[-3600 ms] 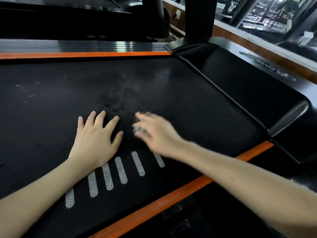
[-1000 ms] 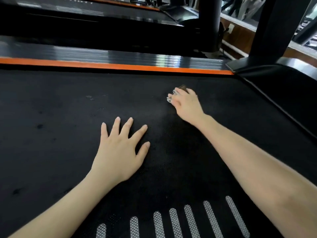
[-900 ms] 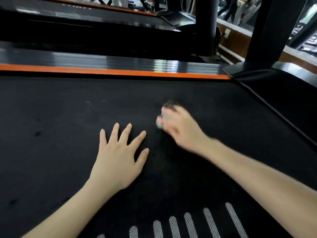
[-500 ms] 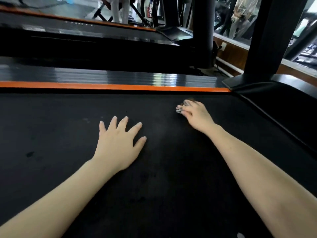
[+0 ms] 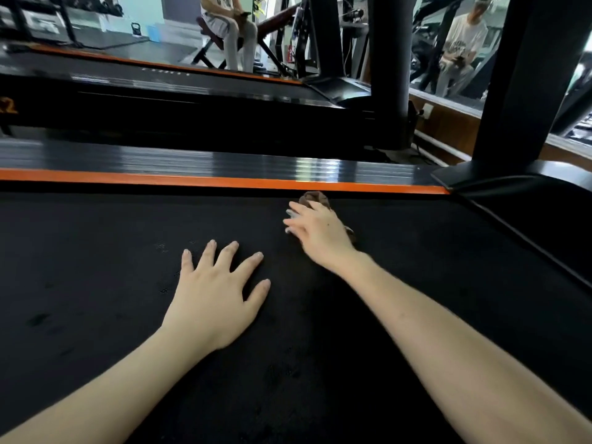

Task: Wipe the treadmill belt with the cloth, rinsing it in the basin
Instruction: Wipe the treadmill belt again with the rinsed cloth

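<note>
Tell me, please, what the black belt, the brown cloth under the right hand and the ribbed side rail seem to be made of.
Black treadmill belt: probably rubber or woven synthetic; matt, finely textured, no glare.
Bunched brown cloth: soft fabric, judging by its crumpled folds.
Ribbed dark side rail: glossy, grooved plastic or metal; bright reflections along its ridges.

An orange strip (image 5: 192, 180) runs along the far edge, with a glossy black side rail (image 5: 192, 161) right behind it. Beyond that lies a second treadmill (image 5: 192, 88). One black upright (image 5: 389, 68) rises at centre and a thicker post (image 5: 519, 75) at right. At the back a person (image 5: 230, 30) sits on a bench. Another seated figure (image 5: 461, 43) is at right, perhaps behind glass. A small kettlebell (image 5: 135, 28) stands far off.
</note>
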Demonstrator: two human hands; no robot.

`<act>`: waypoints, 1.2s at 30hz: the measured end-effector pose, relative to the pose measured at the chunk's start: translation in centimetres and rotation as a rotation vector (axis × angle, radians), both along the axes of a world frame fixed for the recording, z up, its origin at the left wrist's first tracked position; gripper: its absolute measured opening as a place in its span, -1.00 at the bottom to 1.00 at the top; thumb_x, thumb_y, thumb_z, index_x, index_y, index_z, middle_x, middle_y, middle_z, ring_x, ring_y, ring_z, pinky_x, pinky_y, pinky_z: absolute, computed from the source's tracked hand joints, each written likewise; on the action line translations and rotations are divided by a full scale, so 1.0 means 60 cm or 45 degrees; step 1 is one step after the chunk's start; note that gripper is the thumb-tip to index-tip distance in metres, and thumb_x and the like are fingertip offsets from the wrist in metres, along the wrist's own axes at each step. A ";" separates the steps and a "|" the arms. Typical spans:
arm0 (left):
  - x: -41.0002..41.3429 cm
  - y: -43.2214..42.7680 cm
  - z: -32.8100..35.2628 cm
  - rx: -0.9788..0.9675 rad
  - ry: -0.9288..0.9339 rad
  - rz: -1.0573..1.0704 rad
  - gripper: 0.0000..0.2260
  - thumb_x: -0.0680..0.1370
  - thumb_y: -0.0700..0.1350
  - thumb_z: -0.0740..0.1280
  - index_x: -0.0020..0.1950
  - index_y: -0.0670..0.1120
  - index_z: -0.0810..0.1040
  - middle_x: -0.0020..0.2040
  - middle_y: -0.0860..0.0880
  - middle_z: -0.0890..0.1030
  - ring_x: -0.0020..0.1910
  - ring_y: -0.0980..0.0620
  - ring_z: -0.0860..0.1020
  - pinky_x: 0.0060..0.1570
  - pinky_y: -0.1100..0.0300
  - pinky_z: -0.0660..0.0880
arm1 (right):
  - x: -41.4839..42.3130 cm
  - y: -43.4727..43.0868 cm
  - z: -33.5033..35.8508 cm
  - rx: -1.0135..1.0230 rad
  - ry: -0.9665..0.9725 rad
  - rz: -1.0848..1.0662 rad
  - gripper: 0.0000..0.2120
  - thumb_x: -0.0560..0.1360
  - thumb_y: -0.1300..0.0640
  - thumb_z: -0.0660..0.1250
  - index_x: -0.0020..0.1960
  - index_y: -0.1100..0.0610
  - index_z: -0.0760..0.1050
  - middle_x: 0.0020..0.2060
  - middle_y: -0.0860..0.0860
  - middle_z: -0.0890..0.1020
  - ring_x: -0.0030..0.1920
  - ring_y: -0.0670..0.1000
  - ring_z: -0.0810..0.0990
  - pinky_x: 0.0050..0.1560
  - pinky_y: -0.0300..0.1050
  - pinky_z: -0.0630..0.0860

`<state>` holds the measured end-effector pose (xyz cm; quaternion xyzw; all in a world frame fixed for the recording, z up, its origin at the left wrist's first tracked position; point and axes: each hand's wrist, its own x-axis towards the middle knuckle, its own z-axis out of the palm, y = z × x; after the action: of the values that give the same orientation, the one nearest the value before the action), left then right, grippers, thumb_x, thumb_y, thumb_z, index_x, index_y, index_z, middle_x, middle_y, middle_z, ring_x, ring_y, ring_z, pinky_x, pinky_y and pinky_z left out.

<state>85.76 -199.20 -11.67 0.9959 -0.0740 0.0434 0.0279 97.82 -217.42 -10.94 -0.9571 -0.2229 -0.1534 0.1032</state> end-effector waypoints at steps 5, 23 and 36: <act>0.001 -0.001 -0.001 -0.009 -0.016 0.015 -0.20 0.30 0.32 -0.45 0.52 0.23 -0.02 0.56 0.00 0.05 0.53 -0.12 -0.07 0.47 -0.16 -0.10 | 0.052 -0.111 0.020 0.007 0.131 -0.280 -0.55 0.56 -0.12 0.21 0.43 -0.15 0.28 0.48 0.03 0.22 0.45 0.15 0.21 0.40 0.23 0.11; 0.000 0.003 0.000 -0.073 0.017 -0.008 -0.49 0.59 0.26 -0.09 0.52 0.17 0.08 0.55 -0.07 0.08 0.52 -0.18 -0.04 0.44 -0.23 -0.11 | 0.009 -0.040 -0.001 0.087 0.026 -0.130 -0.68 0.57 0.25 0.22 0.25 -0.01 0.53 0.41 0.03 0.37 0.35 0.21 0.32 0.36 0.04 0.21; -0.005 0.002 0.001 -0.040 0.030 -0.018 -0.49 0.59 0.25 -0.12 0.54 0.17 0.00 0.56 -0.07 0.02 0.53 -0.18 -0.08 0.44 -0.23 -0.13 | -0.139 -0.062 0.017 0.037 0.103 0.298 -0.69 0.56 0.20 0.22 0.22 -0.06 0.55 0.38 -0.04 0.40 0.35 0.06 0.33 0.31 -0.17 0.19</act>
<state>85.45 -199.05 -11.59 0.9952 -0.0802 0.0326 0.0447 89.47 -221.17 -9.94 -0.9285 -0.3264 -0.1048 0.1430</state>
